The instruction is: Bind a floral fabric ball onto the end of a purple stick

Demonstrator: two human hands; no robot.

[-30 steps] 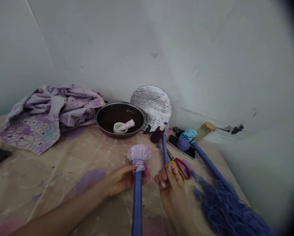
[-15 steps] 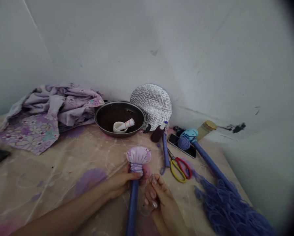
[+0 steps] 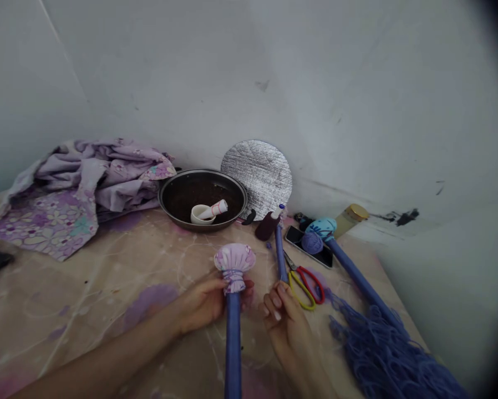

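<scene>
A blue stick (image 3: 233,343) with a rounded, floral pink-lilac cloth head (image 3: 234,259) stands before me. Blue yarn binds the cloth below the padded top. My left hand (image 3: 209,302) grips it just under the binding, the fingers reaching round behind. To its right, my right hand (image 3: 284,316) is raised off the cloth with thumb and forefinger pinched together. Whatever is in that pinch is too fine to make out. Just beyond it lie scissors (image 3: 303,285) with one yellow and one red handle, beside another, shorter blue stick (image 3: 279,252).
A dark pan (image 3: 178,221) holds a small white cup (image 3: 197,215) and a rolled cloth. Behind leans a silvery disc (image 3: 259,177). A floral cloth heap (image 3: 57,216), dark bottle (image 3: 267,226), phone (image 3: 326,256), yarn ball (image 3: 311,242), jar (image 3: 351,219) and yarn pile (image 3: 390,349) surround the tablecloth's middle.
My right hand has moved up and to the right, away from the stick. The stick has turned more upright, its lower end swinging right, still in my left hand.
</scene>
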